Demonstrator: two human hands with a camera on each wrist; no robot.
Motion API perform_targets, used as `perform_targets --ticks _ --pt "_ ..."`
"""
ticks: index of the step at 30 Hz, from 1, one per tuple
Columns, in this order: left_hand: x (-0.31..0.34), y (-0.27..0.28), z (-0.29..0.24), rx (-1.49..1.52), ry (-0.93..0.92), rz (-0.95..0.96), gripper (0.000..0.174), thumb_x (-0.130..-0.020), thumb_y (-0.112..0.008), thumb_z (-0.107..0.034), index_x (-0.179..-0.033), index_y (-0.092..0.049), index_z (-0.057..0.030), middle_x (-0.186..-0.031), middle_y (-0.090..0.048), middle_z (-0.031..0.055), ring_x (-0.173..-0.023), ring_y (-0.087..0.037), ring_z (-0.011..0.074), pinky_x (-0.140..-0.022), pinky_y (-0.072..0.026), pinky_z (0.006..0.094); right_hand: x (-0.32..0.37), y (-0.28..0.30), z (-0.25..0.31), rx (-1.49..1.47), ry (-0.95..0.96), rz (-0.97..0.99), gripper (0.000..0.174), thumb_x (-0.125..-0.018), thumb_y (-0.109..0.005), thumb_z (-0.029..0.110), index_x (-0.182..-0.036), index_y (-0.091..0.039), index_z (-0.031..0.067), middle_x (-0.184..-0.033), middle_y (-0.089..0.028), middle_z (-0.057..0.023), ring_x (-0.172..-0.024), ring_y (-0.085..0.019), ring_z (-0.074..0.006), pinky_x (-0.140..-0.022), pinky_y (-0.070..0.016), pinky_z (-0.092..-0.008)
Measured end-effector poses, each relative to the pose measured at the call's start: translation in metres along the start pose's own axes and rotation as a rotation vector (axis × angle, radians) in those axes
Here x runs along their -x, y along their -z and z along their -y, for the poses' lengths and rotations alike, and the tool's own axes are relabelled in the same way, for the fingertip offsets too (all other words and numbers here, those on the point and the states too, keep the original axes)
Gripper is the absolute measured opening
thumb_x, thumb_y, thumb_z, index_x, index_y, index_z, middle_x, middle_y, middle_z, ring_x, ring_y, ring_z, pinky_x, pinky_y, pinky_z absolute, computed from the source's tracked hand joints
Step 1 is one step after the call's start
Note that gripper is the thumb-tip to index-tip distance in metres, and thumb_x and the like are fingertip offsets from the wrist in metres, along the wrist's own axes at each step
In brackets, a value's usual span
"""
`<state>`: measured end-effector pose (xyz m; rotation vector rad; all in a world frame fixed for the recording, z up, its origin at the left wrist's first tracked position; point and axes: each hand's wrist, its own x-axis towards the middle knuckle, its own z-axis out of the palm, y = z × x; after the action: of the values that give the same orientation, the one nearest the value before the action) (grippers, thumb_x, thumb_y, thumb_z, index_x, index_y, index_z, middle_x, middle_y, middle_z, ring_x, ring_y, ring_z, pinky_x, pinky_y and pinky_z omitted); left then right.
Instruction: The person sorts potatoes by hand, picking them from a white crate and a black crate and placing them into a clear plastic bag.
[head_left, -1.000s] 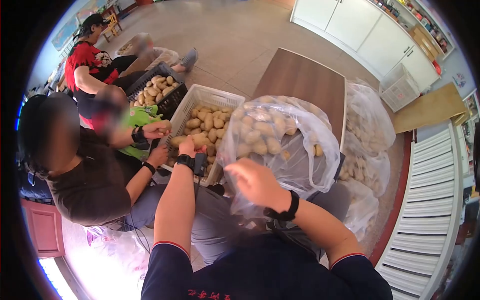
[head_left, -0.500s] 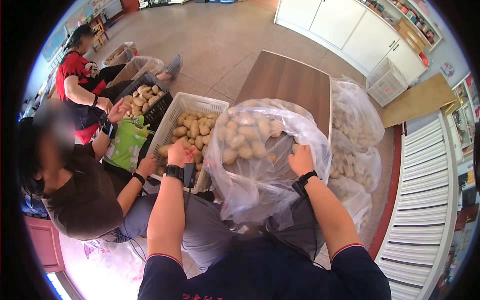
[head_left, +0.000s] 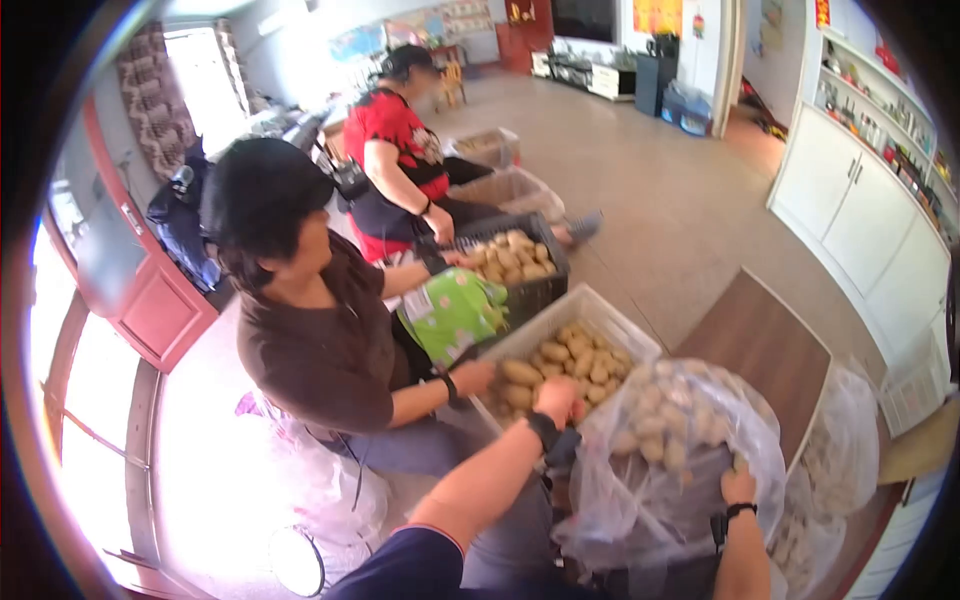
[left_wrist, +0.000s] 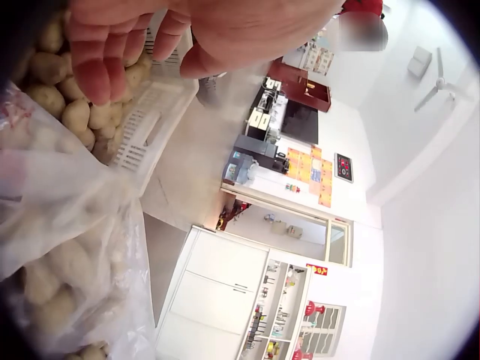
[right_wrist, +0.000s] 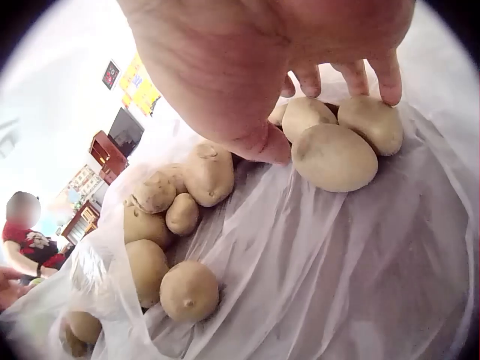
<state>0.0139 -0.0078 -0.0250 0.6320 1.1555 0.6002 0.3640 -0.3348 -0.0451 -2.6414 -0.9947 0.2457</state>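
The left hand (head_left: 560, 400) is over the white crate (head_left: 640, 345) of potatoes (head_left: 580, 350). In the left wrist view the left hand (left_wrist: 202, 30) has its fingers loosely bent and nothing in its grasp. Inside the clear plastic bag (head_left: 640, 500), the right hand (head_left: 738, 487) is at the far right side. Seen from the right wrist, the right hand (right_wrist: 270, 67) reaches over a few potatoes, with fingertips touching a potato (right_wrist: 371, 124) and the thumb beside another potato (right_wrist: 334, 157). More potatoes (right_wrist: 189, 291) lie to the left in the bag.
A person in a brown shirt (head_left: 310, 340) sits at the crate's left, one hand at its edge. Beyond are a black crate (head_left: 545, 290) and a person in red (head_left: 385, 135). A brown board (head_left: 760, 330) lies behind the bag; more filled bags (head_left: 840, 440) stand right.
The head view has swung left and up. The right hand, raised at the bag's near left side a second ago, has moved right and down into the bag. The left hand remains over the crate.
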Motion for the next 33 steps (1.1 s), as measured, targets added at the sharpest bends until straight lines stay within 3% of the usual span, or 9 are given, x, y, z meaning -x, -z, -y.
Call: perform_targets --ticks 2,5,9,18,20,23,25,27,33 --pt "0.024 -0.007 -0.011 0.012 0.019 -0.013 0.031 -0.094 -0.056 -0.026 -0.120 -0.048 -0.0103 -0.099 -0.057 0.0097 -0.071 -0.062 0.0255 -0.052 -0.0535 0.0353 0.003 0.003 0.005 0.051 -0.134 0.085 0.048 -0.083 -0.052 0.024 -0.130 -0.053 0.0182 -0.108 -0.063 -0.0288 -0.098 -0.059 -0.0481 -0.089 -0.0470 -0.0525" --pt "0.028 -0.010 -0.019 -0.049 0.009 0.025 0.031 -0.094 -0.055 -0.024 -0.121 -0.047 -0.0108 -0.099 -0.054 0.0088 -0.073 -0.062 0.0248 -0.053 -0.0535 0.0352 -0.012 -0.019 -0.020 0.129 0.039 -0.027 0.052 -0.080 -0.055 0.027 -0.132 -0.050 0.0184 -0.105 -0.064 -0.0297 -0.099 -0.060 -0.0484 -0.090 -0.0475 -0.0509" --pt "0.028 -0.015 -0.017 -0.054 0.015 -0.011 0.029 -0.093 -0.056 -0.021 -0.119 -0.048 -0.0104 -0.100 -0.053 0.0086 -0.076 -0.061 0.0244 -0.058 -0.0534 0.0365 -0.015 -0.015 -0.011 0.156 -0.047 0.061 0.058 -0.078 -0.058 0.027 -0.133 -0.046 0.0187 -0.105 -0.065 -0.0293 -0.102 -0.060 -0.0474 -0.091 -0.0473 -0.0490" --pt "0.025 -0.018 -0.018 -0.077 0.031 0.037 0.030 -0.094 -0.056 -0.021 -0.120 -0.048 -0.0100 -0.105 -0.052 0.0073 -0.077 -0.061 0.0233 -0.061 -0.0535 0.0361 0.014 0.002 0.028 -0.165 -0.205 0.102 0.069 -0.073 -0.067 0.024 -0.135 -0.039 0.0134 -0.113 -0.063 -0.0275 -0.106 -0.059 -0.0445 -0.091 -0.0468 -0.0484" --pt "0.023 -0.017 -0.016 -0.099 0.022 0.046 0.030 -0.094 -0.056 -0.022 -0.120 -0.049 -0.0100 -0.104 -0.053 0.0070 -0.076 -0.061 0.0227 -0.060 -0.0536 0.0358 0.023 -0.004 0.031 -0.299 -0.098 0.011 0.069 -0.074 -0.067 0.018 -0.136 -0.038 0.0128 -0.112 -0.063 -0.0260 -0.105 -0.060 -0.0445 -0.089 -0.0472 -0.0476" --pt "0.029 -0.022 -0.016 -0.105 -0.039 -0.019 0.022 -0.094 -0.055 -0.023 -0.108 -0.057 -0.0061 -0.089 -0.057 0.0077 -0.067 -0.060 0.0203 -0.052 -0.0522 0.0322 0.050 0.022 0.069 -0.256 -0.022 -0.023 0.070 -0.074 -0.069 0.014 -0.136 -0.037 0.0086 -0.109 -0.064 -0.0266 -0.103 -0.059 -0.0457 -0.088 -0.0477 -0.0466" --pt "0.036 -0.023 -0.020 -0.097 -0.024 -0.012 0.022 -0.094 -0.055 -0.023 -0.108 -0.056 -0.0057 -0.090 -0.058 0.0081 -0.067 -0.060 0.0202 -0.052 -0.0521 0.0323 0.056 0.024 0.078 -0.227 -0.028 -0.035 0.070 -0.074 -0.069 0.015 -0.135 -0.037 0.0064 -0.108 -0.064 -0.0271 -0.103 -0.059 -0.0462 -0.088 -0.0478 -0.0465" --pt "0.029 -0.017 -0.019 -0.097 0.034 0.063 0.029 -0.093 -0.057 -0.021 -0.119 -0.050 -0.0098 -0.097 -0.054 0.0067 -0.076 -0.062 0.0222 -0.058 -0.0535 0.0352 0.059 0.024 0.073 -0.202 -0.039 -0.056 0.070 -0.074 -0.070 0.016 -0.135 -0.037 0.0042 -0.107 -0.064 -0.0277 -0.102 -0.059 -0.0468 -0.087 -0.0478 -0.0464" --pt "0.036 -0.018 -0.019 -0.063 -0.022 0.028 0.028 -0.092 -0.060 -0.023 -0.113 -0.056 -0.0044 -0.094 -0.058 0.0093 -0.071 -0.062 0.0226 -0.054 -0.0533 0.0343 0.028 -0.018 0.036 -0.154 -0.010 -0.220 0.071 -0.074 -0.072 0.021 -0.134 -0.039 0.0017 -0.104 -0.065 -0.0280 -0.100 -0.060 -0.0467 -0.088 -0.0471 -0.0475"
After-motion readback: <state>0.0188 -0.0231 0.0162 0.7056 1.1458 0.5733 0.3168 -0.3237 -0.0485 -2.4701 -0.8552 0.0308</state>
